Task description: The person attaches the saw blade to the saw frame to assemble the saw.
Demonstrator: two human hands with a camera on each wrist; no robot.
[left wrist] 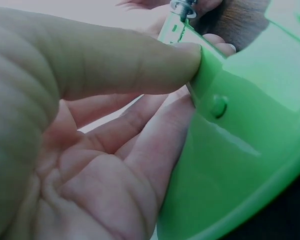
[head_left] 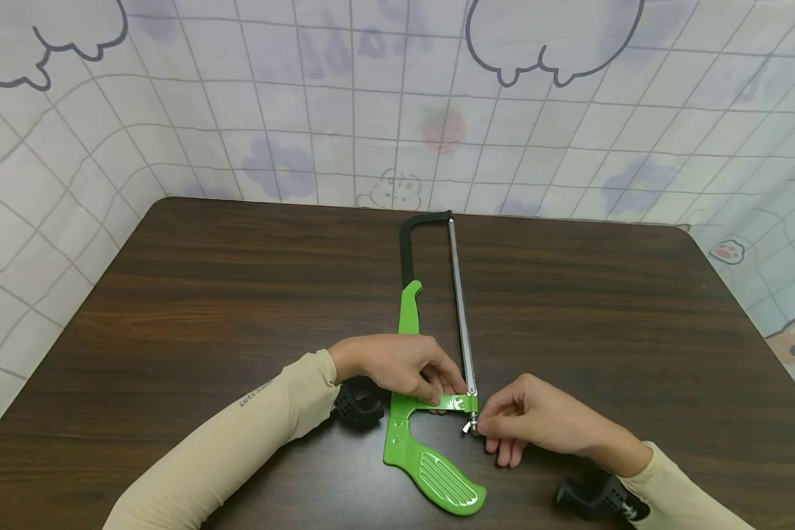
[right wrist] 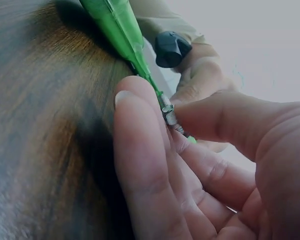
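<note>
One counter point(head_left: 238, 309), dark wood grain. Saw point(head_left: 408, 313) lies mid-counter, green handle point(head_left: 447, 482) at the near end, blade point(head_left: 461, 309) up the right side. Left hand point(head_left: 397, 364) clamped on the saw's lower arm point(head_left: 453, 403), just beside the blade. Right hand point(head_left: 536, 419) pinches the wing nut point(head_left: 467, 427) between thumb and finger. Looks like a turning step. Best, I judge: brace the arm firmly against twist, keep the left hand off the blade's edge, turn in short, even strokes.

Green and black hacksaw point(head_left: 408, 313); handle point(head_left: 447, 482) nearest.
</note>
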